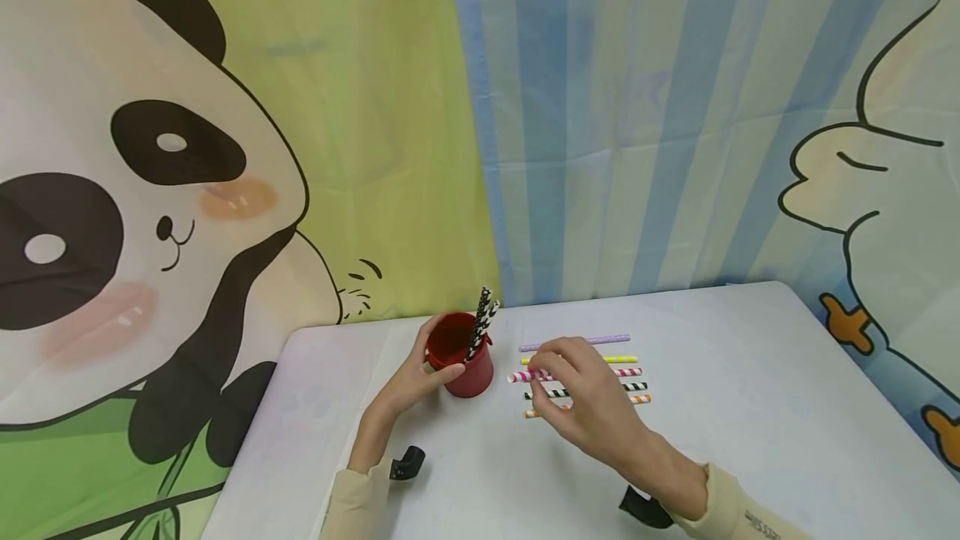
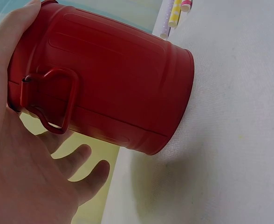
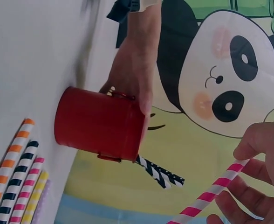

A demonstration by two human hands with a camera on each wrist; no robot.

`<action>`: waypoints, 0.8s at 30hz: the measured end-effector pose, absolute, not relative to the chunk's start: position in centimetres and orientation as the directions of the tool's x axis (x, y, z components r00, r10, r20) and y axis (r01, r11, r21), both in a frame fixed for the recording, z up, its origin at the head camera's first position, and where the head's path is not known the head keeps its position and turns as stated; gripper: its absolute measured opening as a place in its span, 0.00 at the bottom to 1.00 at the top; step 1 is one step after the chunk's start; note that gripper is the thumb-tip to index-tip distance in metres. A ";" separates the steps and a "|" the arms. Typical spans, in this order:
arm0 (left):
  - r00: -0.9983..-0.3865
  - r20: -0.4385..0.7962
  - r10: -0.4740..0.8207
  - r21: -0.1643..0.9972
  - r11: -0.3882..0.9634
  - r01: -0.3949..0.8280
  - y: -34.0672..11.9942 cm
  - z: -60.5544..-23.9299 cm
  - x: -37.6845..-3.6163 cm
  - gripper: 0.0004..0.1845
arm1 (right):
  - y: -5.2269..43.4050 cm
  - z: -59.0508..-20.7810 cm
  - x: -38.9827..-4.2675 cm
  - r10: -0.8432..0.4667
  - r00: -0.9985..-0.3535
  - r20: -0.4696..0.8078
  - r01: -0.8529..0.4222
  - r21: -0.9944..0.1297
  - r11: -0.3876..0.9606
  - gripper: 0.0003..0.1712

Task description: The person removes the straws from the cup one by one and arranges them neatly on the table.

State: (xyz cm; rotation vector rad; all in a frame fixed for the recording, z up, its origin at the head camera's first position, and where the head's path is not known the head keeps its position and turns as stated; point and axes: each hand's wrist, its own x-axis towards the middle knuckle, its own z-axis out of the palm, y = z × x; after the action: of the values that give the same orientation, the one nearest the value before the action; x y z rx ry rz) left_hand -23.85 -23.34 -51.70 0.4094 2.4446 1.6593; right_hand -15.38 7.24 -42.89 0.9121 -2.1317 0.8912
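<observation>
My left hand holds a small red metal bucket by its rim, thumb at the near side. Two black-and-white paper straws, one dotted and one striped, lean in the bucket and stick out above its rim. In my right hand, thumb and fingertips pinch the end of a pink-and-white striped straw. Beneath that hand lies a row of paper straws: purple dotted, yellow, pink striped, black striped and orange striped.
All of this is on a white-covered table. A printed cloth with a panda and blue stripes hangs behind it. Black wrist mounts show beside the sleeves.
</observation>
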 end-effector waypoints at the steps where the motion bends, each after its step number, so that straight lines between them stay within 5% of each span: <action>1: -0.950 0.022 0.312 0.927 0.350 0.136 -23.3 -51.7 -23.9 0.48 | 7.3 -43.0 -15.3 -0.354 -0.562 0.747 -0.774 -0.325 0.543 0.10; 24: -0.953 0.015 0.303 0.928 0.350 0.126 -23.2 -51.6 -23.8 0.49 | 8.0 -47.5 -15.0 -0.497 -0.693 0.523 -0.644 -0.137 0.753 0.13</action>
State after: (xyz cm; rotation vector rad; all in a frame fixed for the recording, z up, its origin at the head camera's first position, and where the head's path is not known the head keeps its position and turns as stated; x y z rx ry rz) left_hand -23.76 -23.25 -51.62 0.3922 2.4461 1.6593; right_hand -15.04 8.01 -47.50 0.8634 -2.4885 0.4299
